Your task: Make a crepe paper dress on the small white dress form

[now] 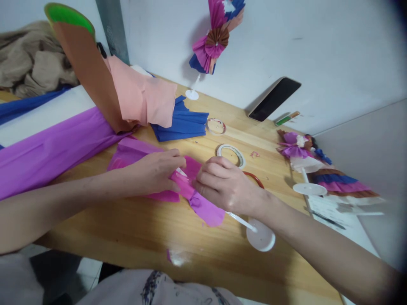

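Observation:
Near the table's middle lies a doll-like shape of pink and purple crepe paper (205, 208), tilted, with a white stick (240, 221) and round white base (261, 236) towards the right. My left hand (159, 171) is closed on its pink upper end, thumb below and fingers above. Close by, my right hand (227, 182) has its fingers curled together at the same paper; its fingertips are partly hidden. A sheet of magenta crepe paper (140, 148) lies beneath my left hand and forearm. Behind my right hand is a roll of white tape (231, 153).
Folded crepe paper, blue (184, 123), pink (143, 93) and purple (57, 148), fills the left with a brown paper roll (82, 67). A smaller tape ring (216, 126), a phone (275, 99) against the wall and paper figures on stands (310, 189) surround the work area.

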Tool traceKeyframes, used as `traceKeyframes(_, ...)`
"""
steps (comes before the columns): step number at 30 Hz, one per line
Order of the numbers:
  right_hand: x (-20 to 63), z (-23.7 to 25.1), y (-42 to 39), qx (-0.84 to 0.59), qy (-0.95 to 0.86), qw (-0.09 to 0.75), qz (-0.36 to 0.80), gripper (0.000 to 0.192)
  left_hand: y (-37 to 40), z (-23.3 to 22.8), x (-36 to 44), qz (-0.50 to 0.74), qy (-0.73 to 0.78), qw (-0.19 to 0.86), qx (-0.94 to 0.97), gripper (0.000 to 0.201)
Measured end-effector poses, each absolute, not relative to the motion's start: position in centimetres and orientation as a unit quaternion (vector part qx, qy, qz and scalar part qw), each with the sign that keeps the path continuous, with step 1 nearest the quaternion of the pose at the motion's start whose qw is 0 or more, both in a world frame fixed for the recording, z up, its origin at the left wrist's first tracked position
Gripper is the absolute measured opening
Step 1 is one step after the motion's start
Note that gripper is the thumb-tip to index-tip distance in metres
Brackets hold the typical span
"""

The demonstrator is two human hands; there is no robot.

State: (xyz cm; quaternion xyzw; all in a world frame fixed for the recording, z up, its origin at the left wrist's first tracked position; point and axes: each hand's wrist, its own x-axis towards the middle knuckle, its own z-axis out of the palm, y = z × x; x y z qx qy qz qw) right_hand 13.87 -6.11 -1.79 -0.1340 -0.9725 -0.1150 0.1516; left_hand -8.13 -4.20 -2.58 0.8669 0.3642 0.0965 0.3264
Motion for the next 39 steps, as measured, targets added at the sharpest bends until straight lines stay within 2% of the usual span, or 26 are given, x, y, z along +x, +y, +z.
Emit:
traceKeyframes(9,13.9,-1.4,-6.2,-0.139,-0.968,0.165,-0.129,0.031,-3.8,-2.9,-8.2,0.098,0.358,0.328,0.869,0.029)
traceKeyframes(17,13.5,-1.1,-6.2,-0.121,-0.970,0.153,-0.146,0.030,-3.7,-3.7,-8.3,0.101,0.328,0.253,0.904,0.026)
traceKeyframes(33,13.3,-1.4,-6.2,-0.106,-0.973,0.138,-0.152,0.030,-4.0,-2.6,-8.0,0.050,0.339,0.247,0.906,0.020)
traceKeyframes(39,13.4,-1.0,-5.6,-0.120,-0.971,0.156,-0.133,0.034,-4.1,-2.7,-8.1,0.069,0.348,0.239,0.904,0.027)
